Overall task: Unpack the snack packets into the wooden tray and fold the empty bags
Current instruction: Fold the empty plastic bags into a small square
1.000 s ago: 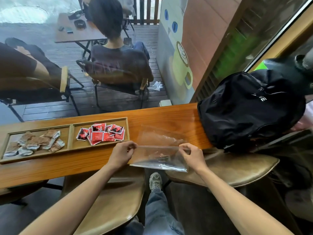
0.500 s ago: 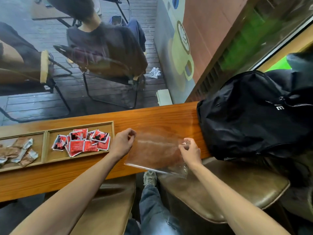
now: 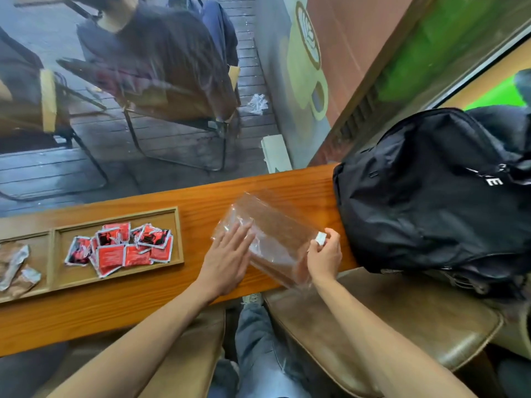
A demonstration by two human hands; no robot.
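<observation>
**Folding the emptied bag, packets already trayed**

Filling both compartments of the shallow wooden tray, brown and red foil snack packets look fully unpacked. On the orange-brown wooden worktop, the left hand presses flat-fingered on the clear empty plastic bag; the right hand pinches its white-tabbed edge. Folding seems barely begun.

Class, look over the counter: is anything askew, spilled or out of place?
Nothing is spilled. The clear plastic bag lies at an angle, one corner past the counter's near edge, under the left hand. The right hand pinches a small white packet, not yet in the wooden tray.
</observation>
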